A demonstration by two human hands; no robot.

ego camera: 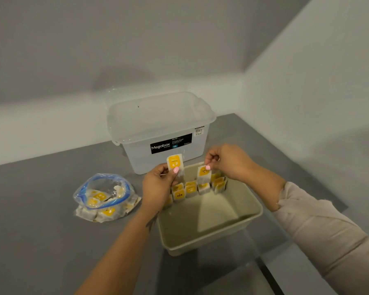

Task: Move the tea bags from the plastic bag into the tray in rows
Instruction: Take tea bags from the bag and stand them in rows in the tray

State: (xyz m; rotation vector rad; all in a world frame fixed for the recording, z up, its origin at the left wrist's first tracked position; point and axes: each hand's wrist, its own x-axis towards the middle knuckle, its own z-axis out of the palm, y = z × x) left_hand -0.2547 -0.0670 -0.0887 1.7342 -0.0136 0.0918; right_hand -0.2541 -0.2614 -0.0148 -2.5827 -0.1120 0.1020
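A beige tray (pixel 251 218) sits on the grey table in front of me. Several yellow-labelled tea bags (pixel 190 189) stand in rows along its far end. My left hand (pixel 158 188) pinches one tea bag (pixel 174 163) upright above the tray's far left corner. Over the far row, my right hand (pixel 228 161) holds a second tea bag (pixel 203 174) by its top, its lower edge among the standing bags. To the left lies an open clear plastic bag (pixel 106 195) with a blue zip rim and several tea bags inside.
A translucent Megabox storage box (pixel 160 128) with its lid on stands just behind the tray. White walls meet in a corner behind and to the right. The table's glossy front edge (pixel 264 271) runs at the lower right.
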